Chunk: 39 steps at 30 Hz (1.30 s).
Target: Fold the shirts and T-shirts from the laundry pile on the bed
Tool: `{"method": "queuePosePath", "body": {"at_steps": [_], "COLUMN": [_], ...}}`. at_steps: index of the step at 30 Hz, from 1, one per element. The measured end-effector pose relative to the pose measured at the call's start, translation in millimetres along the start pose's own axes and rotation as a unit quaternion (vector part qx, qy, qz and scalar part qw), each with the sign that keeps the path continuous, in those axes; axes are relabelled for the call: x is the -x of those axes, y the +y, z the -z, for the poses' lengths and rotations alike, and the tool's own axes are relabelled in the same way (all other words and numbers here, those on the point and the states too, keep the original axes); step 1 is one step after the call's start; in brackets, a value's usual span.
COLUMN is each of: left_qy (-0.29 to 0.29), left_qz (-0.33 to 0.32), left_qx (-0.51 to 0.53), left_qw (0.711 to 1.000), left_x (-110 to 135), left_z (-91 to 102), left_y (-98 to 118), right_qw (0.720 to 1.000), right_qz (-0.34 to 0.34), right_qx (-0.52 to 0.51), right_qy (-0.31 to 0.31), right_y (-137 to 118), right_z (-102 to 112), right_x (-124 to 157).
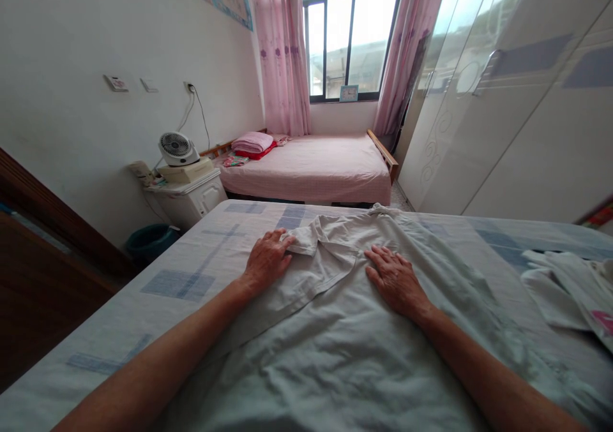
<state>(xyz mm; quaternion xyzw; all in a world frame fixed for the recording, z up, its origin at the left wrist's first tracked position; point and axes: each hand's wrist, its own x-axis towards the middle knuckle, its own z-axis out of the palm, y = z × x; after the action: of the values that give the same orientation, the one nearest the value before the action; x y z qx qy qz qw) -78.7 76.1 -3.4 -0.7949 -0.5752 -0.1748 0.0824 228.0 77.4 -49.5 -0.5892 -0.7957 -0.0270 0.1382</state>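
Observation:
A thin, pale grey-green garment lies spread and wrinkled over the bed in front of me. One part that looks like a sleeve is folded across its upper left. My left hand rests at the outer end of that part, fingers forward and thumb apart, touching the cloth. Flat on the garment, right of the fold, is my right hand with its fingers stretched out. The garment's near end runs out of view below, between my forearms.
The bed's patterned sheet shows on the left. White folded clothing lies at the right. Beyond stand a pink-covered bed, a white cabinet bearing a fan, and a tall glossy wardrobe. A dark green bin is on the left.

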Motion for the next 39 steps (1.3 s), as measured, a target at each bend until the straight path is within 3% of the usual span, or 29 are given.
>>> {"method": "queuePosePath", "body": {"at_steps": [3,5,10,14,19,22,26,29,31,34,37,39], "left_qy": [-0.032,-0.039,0.014,0.015,-0.038,-0.104,-0.193,-0.123,-0.055,0.0,0.043,0.009], "left_qz": [0.024,0.077,0.231,0.281,0.292,0.276,0.25,0.256,0.266,0.258,0.178,0.119], "left_qx": [0.032,0.07,0.076,0.069,0.111,0.172,0.279,0.262,0.207,0.117,0.049,0.083], "left_qw": [0.999,0.994,0.97,0.957,0.949,0.94,0.907,0.923,0.94,0.959,0.982,0.989], "left_x": [-11,-24,-59,-68,-59,-46,-18,1,9,11,2,-7], "left_z": [-4.5,-5.5,-4.6,-14.5,-21.0,-6.5,12.1,10.8,6.2,4.6,13.0,20.0], "left_y": [-4,-11,-46,-63,-65,-72,-79,-75,-70,-61,-48,-33], "right_qw": [1.0,1.0,1.0,1.0,1.0,1.0,1.0,1.0,1.0,1.0,1.0,1.0], "right_qz": [0.0,0.0,-0.001,-0.003,0.0,0.001,0.003,0.002,0.0,-0.001,-0.001,0.001], "right_qx": [0.003,0.006,0.009,0.009,0.002,0.003,0.013,0.018,0.021,0.024,0.026,0.025], "right_qy": [0.001,0.001,-0.003,-0.004,-0.005,-0.002,0.0,0.0,-0.003,-0.006,-0.004,-0.003], "right_y": [0,-1,-2,-1,-1,-1,-1,0,0,0,0,1], "right_z": [1,2,4,3,3,3,2,2,2,1,1,1], "right_x": [0,0,0,0,0,0,0,0,0,0,-1,-1]}}
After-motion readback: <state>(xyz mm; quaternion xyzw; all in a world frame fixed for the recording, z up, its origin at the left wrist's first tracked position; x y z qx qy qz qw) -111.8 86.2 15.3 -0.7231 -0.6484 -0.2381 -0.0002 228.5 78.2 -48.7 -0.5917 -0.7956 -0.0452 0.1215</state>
